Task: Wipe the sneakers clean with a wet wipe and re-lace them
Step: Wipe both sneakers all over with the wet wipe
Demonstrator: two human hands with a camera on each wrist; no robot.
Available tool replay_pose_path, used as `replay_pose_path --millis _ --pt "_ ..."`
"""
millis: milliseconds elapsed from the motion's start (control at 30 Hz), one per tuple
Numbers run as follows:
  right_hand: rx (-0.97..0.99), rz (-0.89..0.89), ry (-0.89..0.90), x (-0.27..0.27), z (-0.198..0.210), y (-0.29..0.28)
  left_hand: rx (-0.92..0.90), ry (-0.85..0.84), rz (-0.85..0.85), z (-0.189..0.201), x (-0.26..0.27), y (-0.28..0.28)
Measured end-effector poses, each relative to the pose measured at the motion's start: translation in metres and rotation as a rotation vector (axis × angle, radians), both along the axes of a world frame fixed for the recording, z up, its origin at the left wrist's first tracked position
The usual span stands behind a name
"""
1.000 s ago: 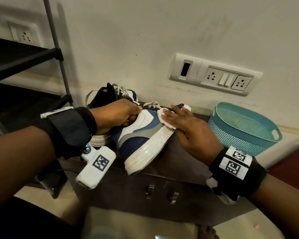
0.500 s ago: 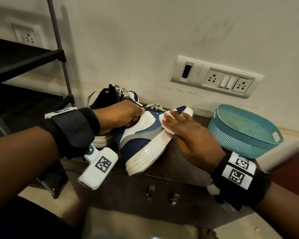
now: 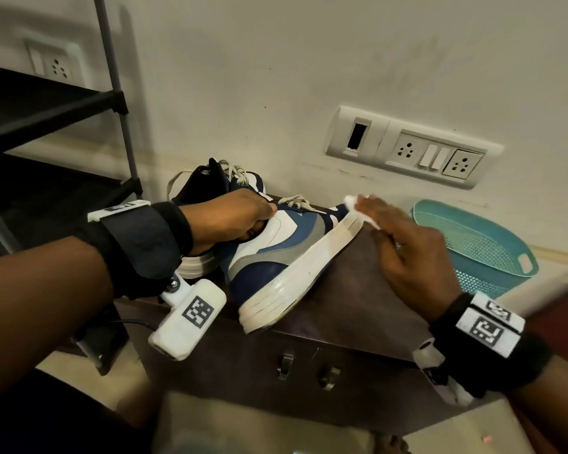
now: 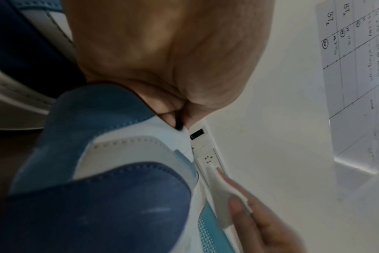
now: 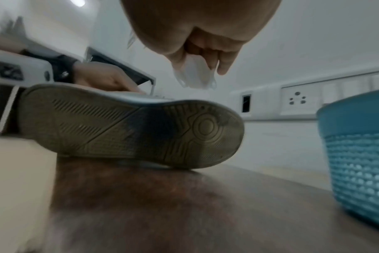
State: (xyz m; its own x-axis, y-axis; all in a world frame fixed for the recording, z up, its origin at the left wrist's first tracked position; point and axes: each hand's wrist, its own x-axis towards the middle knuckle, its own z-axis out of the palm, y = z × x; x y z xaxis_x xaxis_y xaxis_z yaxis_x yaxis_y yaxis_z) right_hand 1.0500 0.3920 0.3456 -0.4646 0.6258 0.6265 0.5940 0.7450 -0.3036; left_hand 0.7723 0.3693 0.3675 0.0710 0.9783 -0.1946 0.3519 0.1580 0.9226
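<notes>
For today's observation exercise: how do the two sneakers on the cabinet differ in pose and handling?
The near sneaker is tipped on its side, sole showing, gripped by the left hand; the far sneaker stands behind it. The right hand holds the wipe at the near one's toe. Both have blue-and-white uppers.

The second sneaker (image 3: 210,181) sits mostly hidden behind the left hand (image 3: 230,221).

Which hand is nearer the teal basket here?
Right. The right hand, holding the wipe at the sneaker's toe, is beside the basket; the left hand grips the sneaker's collar, farther away.
</notes>
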Motion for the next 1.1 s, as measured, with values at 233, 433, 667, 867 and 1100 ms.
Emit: replay_pose_path --millis 233,433,667,867,1100 --pt "-0.008 0.469 -0.354 -0.046 -0.036 -0.073 0.013 0.007 0.033 -0.001 -0.002 -0.002" --pt "-0.039 0.421 -0.34 -0.009 -0.025 -0.021 0.002 0.004 -0.006 0.002 0.0 -0.005" --pt "0.051 0.596 -0.452 -0.042 -0.033 -0.065 -0.008 -0.015 -0.01 0.001 0.0 -0.004" --pt "0.151 0.727 -0.6 -0.049 -0.026 -0.058 -0.013 -0.003 -0.038 0.004 0.006 -0.003" --pt "-0.141 0.344 -0.242 0.002 -0.02 -0.009 -0.058 -0.035 -0.005 0.002 -0.002 0.002"
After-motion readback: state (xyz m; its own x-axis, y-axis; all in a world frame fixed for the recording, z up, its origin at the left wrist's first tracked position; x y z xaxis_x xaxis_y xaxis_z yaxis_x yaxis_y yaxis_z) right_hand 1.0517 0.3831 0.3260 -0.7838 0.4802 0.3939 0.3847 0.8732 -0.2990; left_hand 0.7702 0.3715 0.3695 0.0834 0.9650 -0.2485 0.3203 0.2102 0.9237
